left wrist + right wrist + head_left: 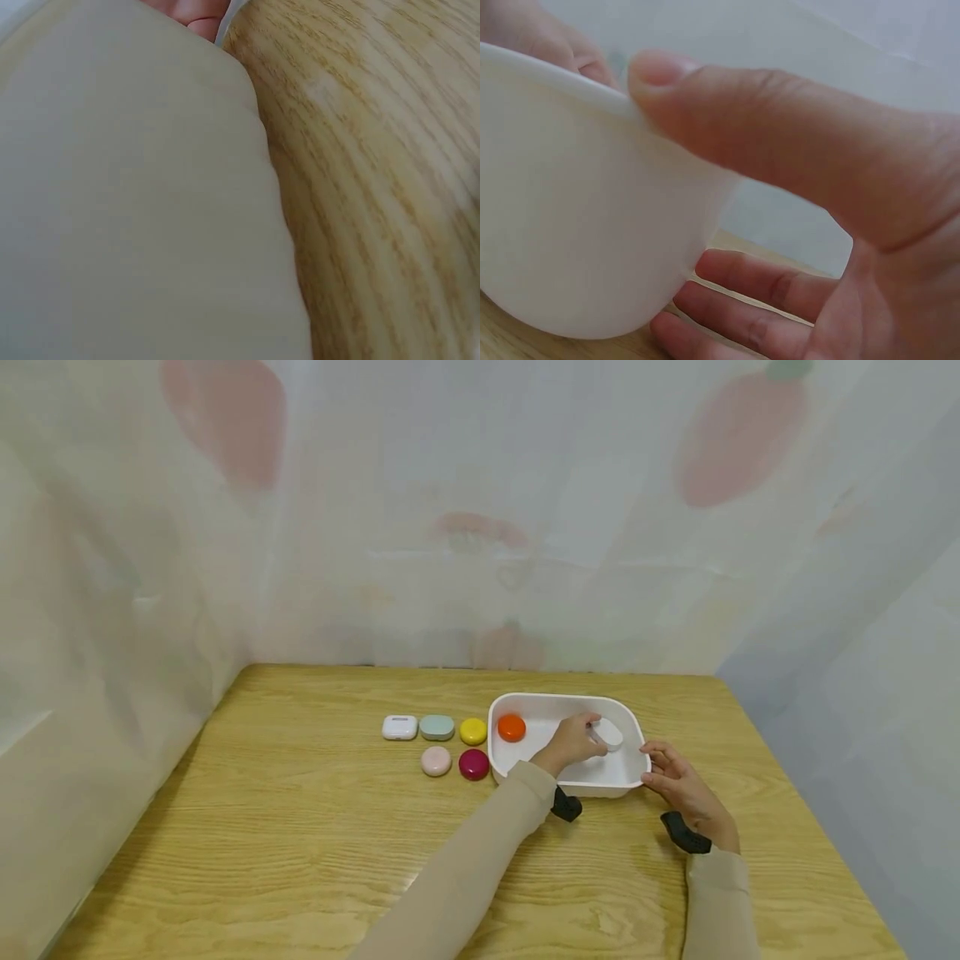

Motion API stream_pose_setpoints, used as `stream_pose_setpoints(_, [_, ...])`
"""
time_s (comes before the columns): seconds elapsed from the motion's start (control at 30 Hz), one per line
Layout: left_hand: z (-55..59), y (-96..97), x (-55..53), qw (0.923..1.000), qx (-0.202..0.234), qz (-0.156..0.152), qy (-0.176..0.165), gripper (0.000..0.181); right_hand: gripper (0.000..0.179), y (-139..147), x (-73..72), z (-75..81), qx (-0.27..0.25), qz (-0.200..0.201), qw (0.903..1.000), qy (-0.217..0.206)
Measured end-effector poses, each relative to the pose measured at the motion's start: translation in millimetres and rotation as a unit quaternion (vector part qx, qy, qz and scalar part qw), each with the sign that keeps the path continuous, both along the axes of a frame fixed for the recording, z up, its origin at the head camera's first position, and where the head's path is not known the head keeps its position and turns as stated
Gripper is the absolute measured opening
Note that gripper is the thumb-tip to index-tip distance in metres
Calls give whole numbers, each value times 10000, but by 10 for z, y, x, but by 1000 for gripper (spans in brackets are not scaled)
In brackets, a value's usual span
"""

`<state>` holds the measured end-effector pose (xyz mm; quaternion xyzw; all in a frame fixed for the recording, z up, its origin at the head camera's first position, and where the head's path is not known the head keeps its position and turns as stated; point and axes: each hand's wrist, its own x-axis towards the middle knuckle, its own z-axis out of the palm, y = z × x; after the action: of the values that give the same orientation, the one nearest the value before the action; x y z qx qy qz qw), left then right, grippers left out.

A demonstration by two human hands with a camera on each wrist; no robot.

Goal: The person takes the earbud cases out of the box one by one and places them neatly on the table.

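Note:
In the head view a white bin (564, 791) stands on the table, with its outer wall (577, 202) large in the right wrist view. My left hand (572, 743) reaches into it and pinches a white rounded case (611, 734) near the bin's right end. An orange round case (512, 727) lies inside at the left end. Against the bin's right outer side rests my right hand (681, 787), thumb at the rim and fingers fairly straight along the wall. The left wrist view is mostly sleeve (135, 187), hiding the held case.
Left of the bin lie a white earbud case (400, 727), a pale green case (437, 727), a yellow round case (473, 731), a pink one (436, 761) and a magenta one (473, 764). A patterned curtain (480, 593) hangs behind the wooden table (300, 827).

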<state>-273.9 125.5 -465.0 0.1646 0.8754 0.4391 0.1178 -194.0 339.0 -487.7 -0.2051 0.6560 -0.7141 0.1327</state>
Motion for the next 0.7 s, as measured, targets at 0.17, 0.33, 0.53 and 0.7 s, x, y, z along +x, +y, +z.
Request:
stream_pose_setpoints(0.17, [-29, -31, -10, 9999, 8, 16, 108, 56, 36, -6, -9, -7, -15, 9, 10000, -13])
stream_pose_setpoints(0.33, [-56, -39, -11, 9996, -83, 8, 267, 56, 36, -2, -5, -15, -76, 17, 10000, -42])
stream_pose_setpoints(0.53, [-43, 5, 20, 9967, -652, -390, 295, 64, 36, 4, -11, -23, -62, -7, 10000, -18])
stream_pose_setpoints(0.7, [-38, 30, 32, 9949, -855, -397, 369, 60, 36, 13, -16, -29, -59, 5, 10000, -14])
